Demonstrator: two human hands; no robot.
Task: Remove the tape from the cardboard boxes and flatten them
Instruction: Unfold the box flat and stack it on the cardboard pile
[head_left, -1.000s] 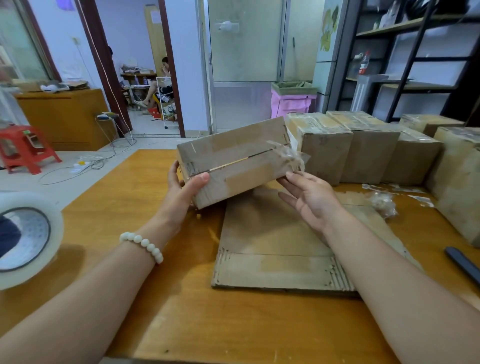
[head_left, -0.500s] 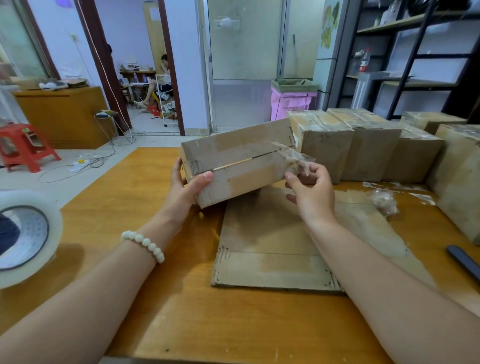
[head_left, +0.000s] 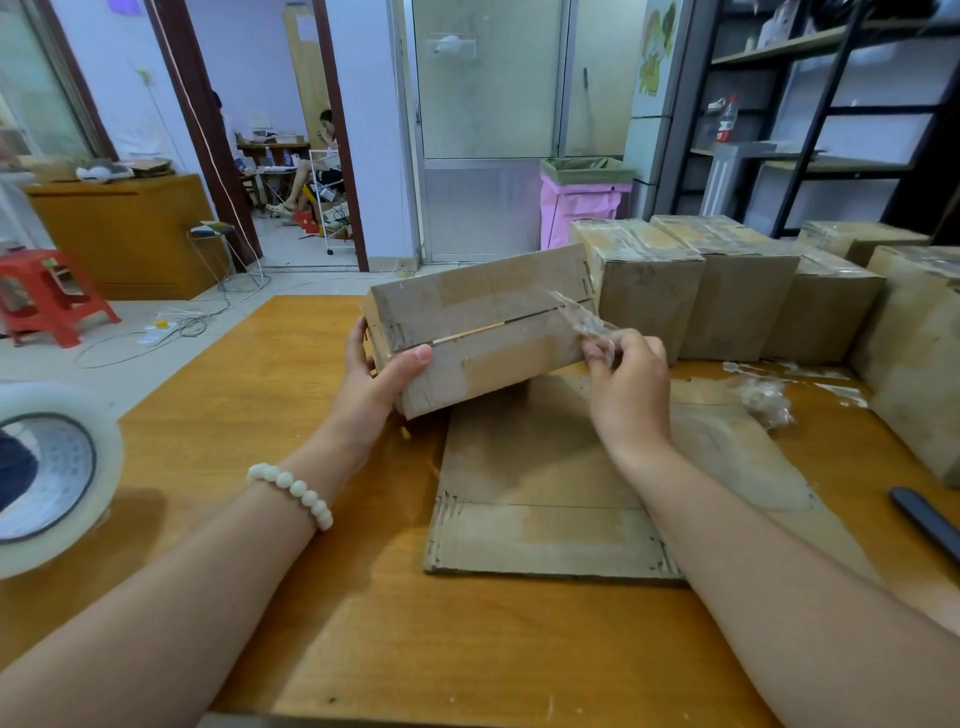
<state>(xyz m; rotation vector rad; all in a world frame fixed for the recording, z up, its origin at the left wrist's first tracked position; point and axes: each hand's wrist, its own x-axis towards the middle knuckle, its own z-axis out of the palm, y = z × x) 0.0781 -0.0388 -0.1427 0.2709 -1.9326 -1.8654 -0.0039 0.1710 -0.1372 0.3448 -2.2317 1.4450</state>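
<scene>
Peeling clear tape (head_left: 581, 317) off a cardboard box (head_left: 483, 312) held tilted over a flattened sheet (head_left: 540, 499) at mid-table (head_left: 249, 415). Gripping its left end with the left hand (head_left: 371, 374), thumb laid across the near face; pinching the crumpled tape at the right end in the curled fingers (head_left: 595, 354) of the right hand (head_left: 631, 379). Likely light, stiff, empty; clingy film, best gripped near the seam

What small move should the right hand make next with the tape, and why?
Probably pull the tape away from the box, toward the right, until it comes free. The right hand pinches this crumpled clear strip, which seems attached near the right end of the seam, while the left hand grips the box's left end and can steady it.
</scene>
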